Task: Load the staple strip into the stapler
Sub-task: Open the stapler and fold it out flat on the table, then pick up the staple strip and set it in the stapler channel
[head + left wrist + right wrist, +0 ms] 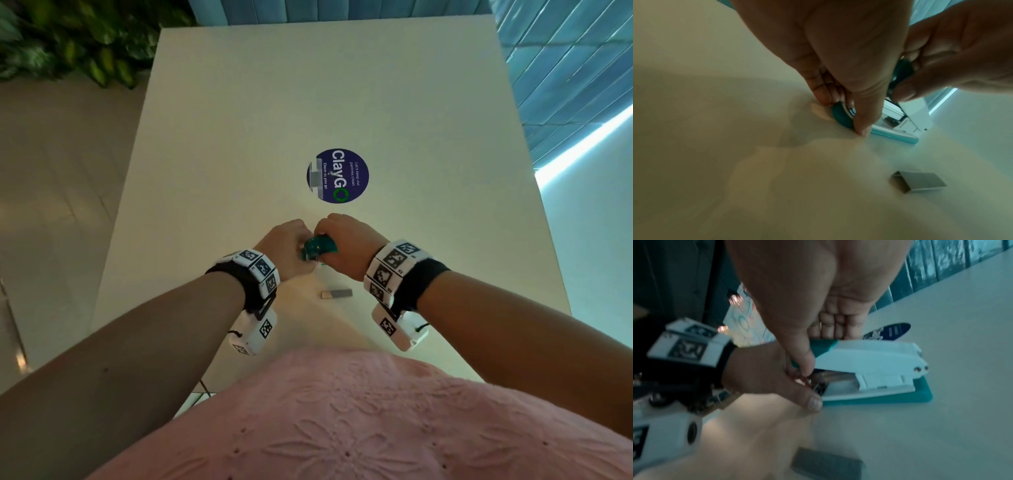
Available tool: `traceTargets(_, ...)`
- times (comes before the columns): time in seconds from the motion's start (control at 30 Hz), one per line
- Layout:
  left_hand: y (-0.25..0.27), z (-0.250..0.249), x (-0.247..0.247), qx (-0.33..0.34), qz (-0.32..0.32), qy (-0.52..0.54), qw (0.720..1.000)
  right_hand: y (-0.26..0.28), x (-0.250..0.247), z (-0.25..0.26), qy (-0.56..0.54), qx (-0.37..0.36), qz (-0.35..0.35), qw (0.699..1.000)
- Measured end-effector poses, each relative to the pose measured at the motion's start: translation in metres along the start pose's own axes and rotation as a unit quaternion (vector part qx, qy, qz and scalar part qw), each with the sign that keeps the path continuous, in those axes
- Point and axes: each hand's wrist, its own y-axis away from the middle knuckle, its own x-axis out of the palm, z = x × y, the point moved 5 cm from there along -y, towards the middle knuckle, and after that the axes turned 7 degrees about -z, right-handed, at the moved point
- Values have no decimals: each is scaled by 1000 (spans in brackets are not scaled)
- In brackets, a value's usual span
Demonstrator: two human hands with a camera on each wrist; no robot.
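Head view, stapler (317, 248) gripped, staple strip (337, 294) outside

Looks like a shared break room or pantry in an office. Shown by the round blue sticker (337, 175) in the middle of the plain white surface (428, 113), with the words "ClayGO", "Clean as you go" and "Let's keep our pantries clean". Blue padded bench (342, 8) along the far side and the right side, like a seat for many people. Leafy green plant (78, 41) in the far left corner. Smooth pale tile floor (51, 192) on the left. Nothing homey like beds or toys, just tidy, simple things.
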Motion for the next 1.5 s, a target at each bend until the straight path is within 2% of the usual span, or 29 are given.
traceTargets(0.23, -3, 14, -2, 10, -18, 11, 1000, 37, -57, -26, -84, -4, -97, 992)
traceTargets(0.47, -3, 17, -1, 7, -28, 11, 1000, 68, -74, -88, -58, 78, -157, 983)
traceTargets(0.63, 0, 20, -3, 6, -23, 3, 1000, 69, -55, -120, -30, 120, -141, 982)
traceTargets(0.83, 1, 23, -2, -2, -34, 9, 999, 67, -32, -135, -55, 152, -162, 973)
traceTargets(1.13, 1, 24, 0, -1, -23, 14, 1000, 64, -26, -138, -48, 159, -162, 973)
traceTargets(1.5, 14, 18, 1, 2, -55, 30, 998, 63, -25, -139, -32, 165, -158, 973)
